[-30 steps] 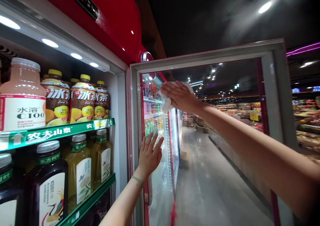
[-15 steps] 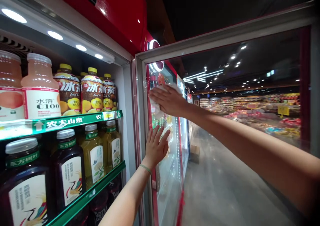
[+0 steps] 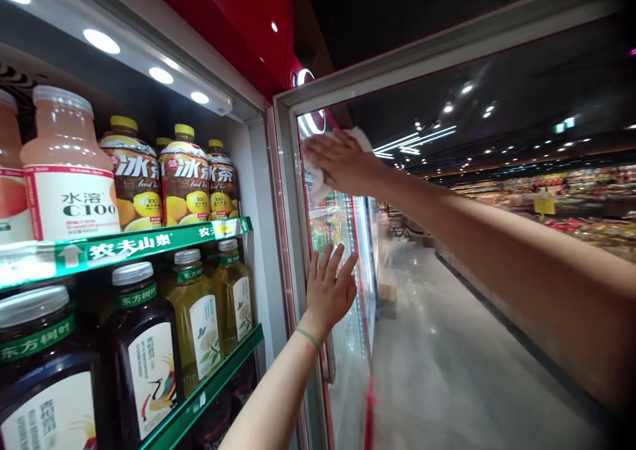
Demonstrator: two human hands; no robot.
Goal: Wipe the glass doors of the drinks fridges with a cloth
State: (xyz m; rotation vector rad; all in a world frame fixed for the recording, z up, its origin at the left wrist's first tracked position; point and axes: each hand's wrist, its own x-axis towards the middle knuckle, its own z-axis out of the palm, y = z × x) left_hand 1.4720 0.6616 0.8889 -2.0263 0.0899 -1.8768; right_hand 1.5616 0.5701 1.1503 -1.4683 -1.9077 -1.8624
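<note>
My right hand (image 3: 342, 162) is pressed over a white cloth (image 3: 317, 183) against the upper left part of the glass door (image 3: 342, 364). The cloth shows at its fingertips and above the knuckles; whether it is fabric or paper I cannot tell. Motion blurs the fingers a little. Lower on the same pane, my left hand (image 3: 330, 284) has its fingers spread, palm toward the glass, close to the door's grey frame (image 3: 293, 238). Nothing is in it. A thin green band (image 3: 308, 336) circles the left wrist.
Left of the door, the lit fridge holds iced tea bottles (image 3: 185, 178), a pink juice bottle (image 3: 69, 165) and darker tea bottles (image 3: 146, 357) on green-edged shelves (image 3: 134, 244). Through the glass appear a cardboard box (image 3: 387, 299), the aisle floor (image 3: 427, 370) and goods displays.
My right hand has slid slightly upward on the glass with the cloth. My left hand, still spread, sits a little farther right. The view has shifted somewhat.
</note>
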